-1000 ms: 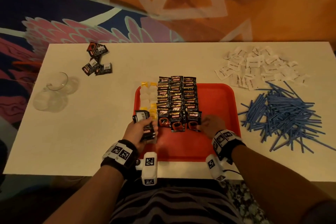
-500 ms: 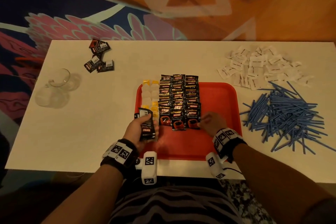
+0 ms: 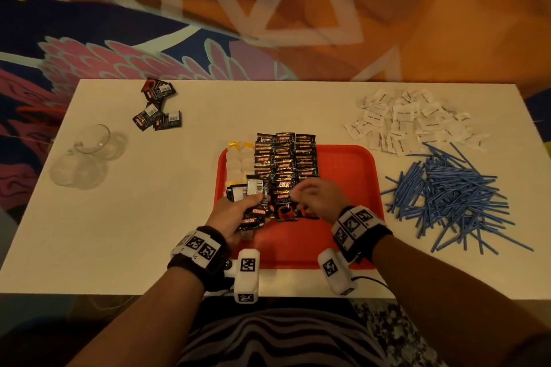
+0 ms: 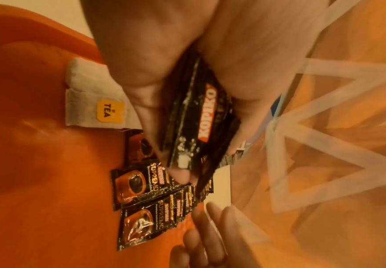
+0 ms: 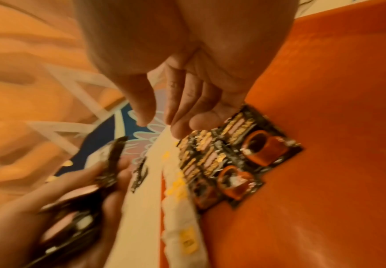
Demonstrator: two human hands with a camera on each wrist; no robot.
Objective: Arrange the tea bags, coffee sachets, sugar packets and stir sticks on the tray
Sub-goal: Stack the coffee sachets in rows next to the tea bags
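A red tray [image 3: 346,188] lies at the table's near middle. On its left part are a column of white tea bags [image 3: 238,161] and three columns of black coffee sachets [image 3: 283,164]. My left hand [image 3: 253,199] grips a small stack of coffee sachets [image 4: 201,117] over the tray's left edge. Just right of it, my right hand [image 3: 301,197] hovers above the nearest sachets with relaxed fingers [image 5: 178,101] and holds nothing. White sugar packets [image 3: 402,122] and blue stir sticks [image 3: 447,197] lie in heaps on the table to the right.
Several loose coffee sachets [image 3: 156,107] lie at the table's far left. Clear glass cups [image 3: 86,155] stand at the left edge. The tray's right half [image 5: 325,145] is bare red. A patterned carpet lies beyond the table.
My right hand has lifted off the right-hand sachet column and moved left toward the left hand. The left hand keeps its stack in nearly the same place.
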